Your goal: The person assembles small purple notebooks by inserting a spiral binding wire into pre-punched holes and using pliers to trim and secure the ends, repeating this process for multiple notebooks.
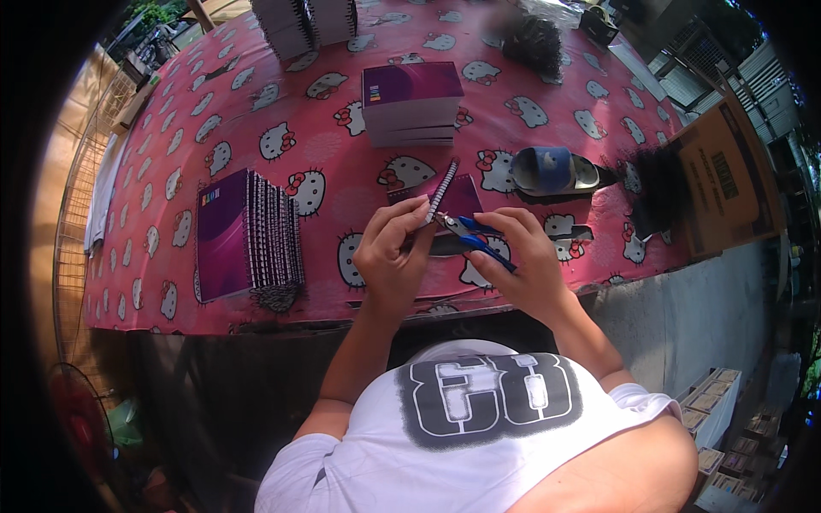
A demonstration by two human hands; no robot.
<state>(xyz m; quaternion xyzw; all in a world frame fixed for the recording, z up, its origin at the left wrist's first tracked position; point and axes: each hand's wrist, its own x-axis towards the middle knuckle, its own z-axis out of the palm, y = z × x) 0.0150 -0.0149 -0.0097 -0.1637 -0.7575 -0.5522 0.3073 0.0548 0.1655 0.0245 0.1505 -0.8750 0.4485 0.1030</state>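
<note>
A purple spiral-bound notebook (457, 198) is being held up on edge just above the pink cat-print tablecloth (256, 111), its wire spine (443, 190) running up and away from the person. The left hand (389, 248) is curling closed around the near end of that spine, thumb and fingertips pinching it at the top of the hand. The right hand (517, 252) is gripping a pair of blue-handled pliers (472, 237), fingers wrapped shut over the handles, and the metal nose is pointing left and meeting the wire right beside the left fingertips. To the left of the hands, a row of purple notebooks (248, 235) is standing on edge with the coils facing up. Beyond the hands, a neat stack of purple notebooks (410, 103) is lying flat, and further stacks (304, 26) are sitting near the far edge of the table. A blue and grey sandal (556, 171) is lying just to the right of the held notebook, and a brown cardboard box (727, 184) is sitting at the table's right end
</note>
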